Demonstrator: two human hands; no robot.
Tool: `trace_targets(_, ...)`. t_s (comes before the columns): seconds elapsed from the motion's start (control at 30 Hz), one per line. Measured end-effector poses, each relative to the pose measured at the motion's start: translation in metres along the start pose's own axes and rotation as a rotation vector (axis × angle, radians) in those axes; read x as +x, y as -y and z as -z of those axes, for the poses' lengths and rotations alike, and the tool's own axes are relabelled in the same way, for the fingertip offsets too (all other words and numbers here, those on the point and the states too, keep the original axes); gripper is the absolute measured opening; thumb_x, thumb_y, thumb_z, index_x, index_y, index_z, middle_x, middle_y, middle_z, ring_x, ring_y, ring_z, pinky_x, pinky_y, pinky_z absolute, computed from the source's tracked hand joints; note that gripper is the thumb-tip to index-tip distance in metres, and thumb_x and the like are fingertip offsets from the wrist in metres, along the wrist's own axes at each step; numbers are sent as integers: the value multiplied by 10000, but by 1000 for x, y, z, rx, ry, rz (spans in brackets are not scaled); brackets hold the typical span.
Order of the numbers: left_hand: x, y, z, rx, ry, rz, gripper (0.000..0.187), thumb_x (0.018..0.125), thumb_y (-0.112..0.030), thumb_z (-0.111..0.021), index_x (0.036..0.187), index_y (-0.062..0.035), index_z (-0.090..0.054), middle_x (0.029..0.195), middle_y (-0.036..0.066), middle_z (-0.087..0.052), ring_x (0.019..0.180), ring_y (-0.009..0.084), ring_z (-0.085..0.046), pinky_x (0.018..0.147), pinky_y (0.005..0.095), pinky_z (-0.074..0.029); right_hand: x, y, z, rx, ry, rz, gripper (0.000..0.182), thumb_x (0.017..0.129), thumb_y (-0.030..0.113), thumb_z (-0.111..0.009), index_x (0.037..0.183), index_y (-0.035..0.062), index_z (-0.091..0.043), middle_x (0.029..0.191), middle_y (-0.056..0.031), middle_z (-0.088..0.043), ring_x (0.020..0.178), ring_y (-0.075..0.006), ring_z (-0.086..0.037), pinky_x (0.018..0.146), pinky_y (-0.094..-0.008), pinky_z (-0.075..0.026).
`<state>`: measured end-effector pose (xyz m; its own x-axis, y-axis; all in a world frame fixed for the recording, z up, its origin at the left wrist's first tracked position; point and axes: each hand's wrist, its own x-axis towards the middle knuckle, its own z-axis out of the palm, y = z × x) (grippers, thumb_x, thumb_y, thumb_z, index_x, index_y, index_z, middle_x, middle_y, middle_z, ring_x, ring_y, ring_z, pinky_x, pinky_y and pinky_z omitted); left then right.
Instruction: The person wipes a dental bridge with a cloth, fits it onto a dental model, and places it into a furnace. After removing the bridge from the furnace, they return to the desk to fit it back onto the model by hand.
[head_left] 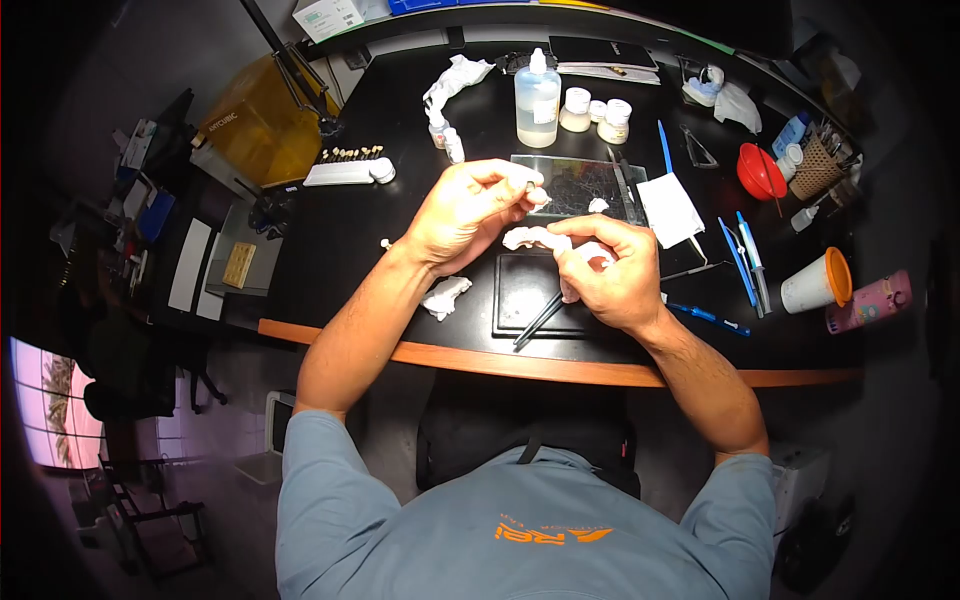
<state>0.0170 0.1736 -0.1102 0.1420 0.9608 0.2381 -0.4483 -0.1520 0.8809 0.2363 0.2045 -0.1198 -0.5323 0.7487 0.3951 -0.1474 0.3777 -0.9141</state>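
My left hand [475,208] is raised over the desk, its thumb and fingers pinched together on a small whitish piece [540,198] too small to make out clearly. Lower and to the right, my right hand [612,268] grips a white, curved dental cast [532,238] whose left end sticks out past the fingertips. A black, two-pronged tool like tweezers [538,322] slants below the right hand; whether that hand touches it cannot be seen. Beneath both hands lies a black square tray [512,290] with a pale smudge. Behind them is a glass slab [580,180].
Crumpled tissue [446,298] lies near the front edge. A clear squeeze bottle [538,105] and several small jars [614,122] stand behind. Blue-handled tools [738,262], a white cup [812,282] and a red bowl [760,172] are at right. A tooth shade guide [348,170] sits left.
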Motion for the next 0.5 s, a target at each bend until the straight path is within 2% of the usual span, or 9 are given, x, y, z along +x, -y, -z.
trace_targets(0.03, -1, 2, 2, -91, 9, 26, 240, 995, -196, -689, 1129, 3, -698, 996, 93, -714, 892, 150, -638, 825, 309, -487, 0, -2, 1, -19, 7, 10, 134, 862, 7, -750, 989, -35, -749, 767, -73, -734, 570, -54, -634, 489, -223, -480)
trace_targets(0.2, -2, 3, -1, -152, 33, 54, 205, 1021, -209, -650, 1155, -61, -696, 924, 46, -659, 928, 175, -524, 818, 321, -455, -1, -2, 2, -72, 18, 18, 157, 838, 32, -770, 984, -25, -760, 791, -74, -744, 640, -49, -657, 536, -212, -498)
trace_targets(0.3, -1, 5, 3, -152, 79, 29, 212, 1027, -224, -640, 1155, -62, -692, 928, 44, -660, 933, 183, -528, 830, 330, -449, 0, -1, 2, -76, 9, 33, 146, 838, 45, -767, 968, -21, -764, 795, -79, -749, 656, -63, -670, 556, -221, -511)
trace_targets(0.33, -2, 5, 2, -177, 53, 14, 188, 1009, -180, -669, 1126, -38, -706, 933, 69, -677, 914, 175, -585, 792, 315, -485, 0, -2, 2, -73, 3, 43, 143, 838, 49, -766, 964, -20, -765, 798, -83, -751, 659, -68, -674, 561, -224, -515)
trace_targets(0.43, -3, 3, -4, 344, -40, -123, 141, 972, -95, -709, 1075, 0, -725, 953, 106, -699, 869, 166, -647, 743, 285, -529, 0, -2, 2, -79, -5, 41, 136, 843, 52, -757, 956, -23, -763, 821, -100, -761, 680, -95, -700, 585, -239, -542)
trace_targets(0.47, -7, -1, -7, 320, -12, -75, 113, 932, -16, -735, 1033, 35, -735, 959, 140, -709, 838, 150, -681, 718, 260, -558, -1, -2, 0, -87, -7, 47, 134, 844, 54, -755, 953, -24, -762, 829, -106, -764, 687, -104, -708, 593, -244, -552)
trace_targets(0.5, -8, 1, -17, 433, -54, -176, 106, 885, -3, -775, 985, 24, -753, 925, 122, -723, 839, 152, -678, 728, 269, -552, -1, -3, 0, -84, -11, 63, 135, 846, 52, -752, 955, -27, -760, 839, -109, -766, 695, -111, -715, 603, -250, -565)
